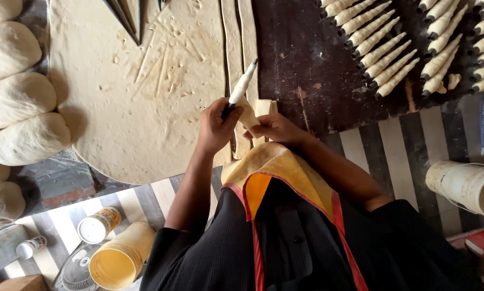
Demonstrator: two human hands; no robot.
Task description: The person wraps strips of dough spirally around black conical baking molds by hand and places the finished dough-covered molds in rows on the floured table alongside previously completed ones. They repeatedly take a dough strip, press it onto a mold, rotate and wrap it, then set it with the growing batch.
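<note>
My left hand (216, 128) grips the wide end of a slim cone mould (243, 84), whose tip points up and to the right and whose upper part is wrapped in pale dough. My right hand (277, 128) pinches a dough strip (263, 108) right beside the base of the cone. Both hands meet over the edge of a large rolled-out dough sheet (145, 91). Long cut strips (241, 32) run up from the hands along the sheet's right side.
Several dough balls (18, 99) line the left edge. Rows of dough-wrapped cones (382, 51) lie on the dark board (306, 59) at top right. A white bucket (465, 186) stands at right; a yellow bucket (120, 258), a jar (99, 225) and a small fan (74, 272) sit at bottom left.
</note>
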